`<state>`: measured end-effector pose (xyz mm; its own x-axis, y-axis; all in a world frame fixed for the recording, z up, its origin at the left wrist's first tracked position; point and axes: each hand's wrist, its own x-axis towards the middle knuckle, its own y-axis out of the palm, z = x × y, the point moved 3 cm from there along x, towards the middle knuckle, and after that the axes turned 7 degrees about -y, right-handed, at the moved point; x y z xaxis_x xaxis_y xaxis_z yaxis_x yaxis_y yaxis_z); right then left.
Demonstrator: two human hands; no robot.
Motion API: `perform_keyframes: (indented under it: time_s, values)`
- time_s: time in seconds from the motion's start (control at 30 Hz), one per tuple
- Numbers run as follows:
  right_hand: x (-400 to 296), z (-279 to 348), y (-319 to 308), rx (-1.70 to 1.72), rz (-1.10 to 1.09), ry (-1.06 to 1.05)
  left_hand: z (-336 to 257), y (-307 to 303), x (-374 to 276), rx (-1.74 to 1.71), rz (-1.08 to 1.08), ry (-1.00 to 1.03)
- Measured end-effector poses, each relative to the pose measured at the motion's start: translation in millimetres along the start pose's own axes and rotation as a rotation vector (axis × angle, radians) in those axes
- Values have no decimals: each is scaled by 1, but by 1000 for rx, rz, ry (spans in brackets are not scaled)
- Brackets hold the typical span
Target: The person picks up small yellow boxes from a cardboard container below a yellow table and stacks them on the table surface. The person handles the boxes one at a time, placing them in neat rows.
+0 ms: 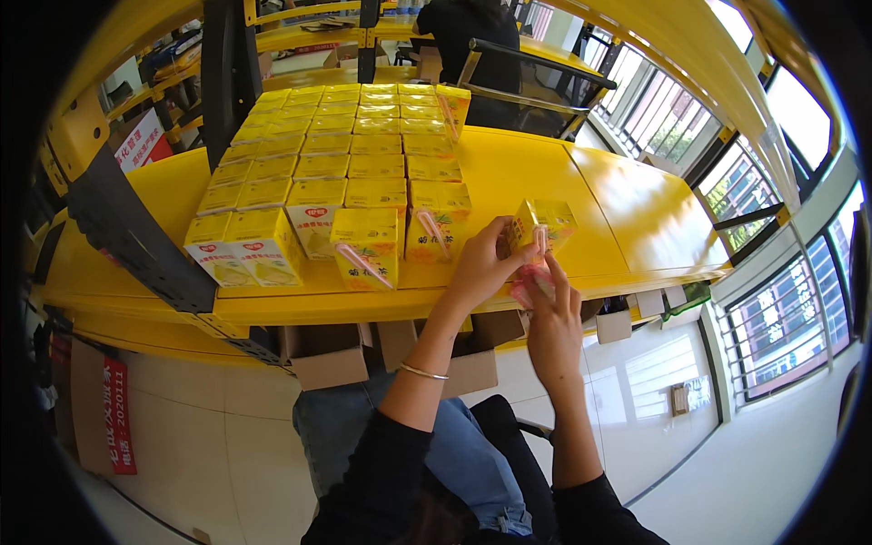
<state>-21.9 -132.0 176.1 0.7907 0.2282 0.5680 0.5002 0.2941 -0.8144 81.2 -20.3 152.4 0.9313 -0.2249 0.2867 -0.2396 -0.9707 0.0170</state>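
My left hand [482,264] grips a yellow drink carton [560,221] by its left side, near the shelf's front edge. A wrapped straw [540,238] stands upright on the carton's near face. Just below it, my right hand [555,300] has its fingers at the straw's lower end and holds a crumpled pink and clear plastic piece [538,279]. To the left stand rows of like cartons [320,145], packed close together. One carton with a slanted straw [366,248] stands at their front, and another with a straw [439,221] is right beside my left hand.
The yellow metal shelf [518,163] has a dark upright post [136,231] at the left. Open cardboard boxes [327,354] sit below its front edge. Beyond the shelf, a person in black [477,48] is beside a chair [538,95]. Barred windows are at the right.
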Motion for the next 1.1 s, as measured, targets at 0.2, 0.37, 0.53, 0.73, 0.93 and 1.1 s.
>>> perform_keyframes:
  time_s: [0.2, 0.37, 0.53, 0.73, 0.93, 1.1]
  values:
    - [7, -44, -30, 371, -189, 115, 6, -1, 1, 378, -218, 245]
    - [36, -50, -7, 611, -374, 49, 1, 5, 0, 146, -58, 59]
    - [18, -46, 25, 635, -163, 141, -2, 3, -1, -44, 13, 2]
    - [9, -51, -14, 267, 211, 1, -12, 0, -9, 183, -63, 55]
    - [47, -87, -25, 545, -285, 42, -9, 6, -3, 397, -61, 34]
    - [39, -70, 18, 779, 45, 65, -5, 5, -1, 8, 49, 122]
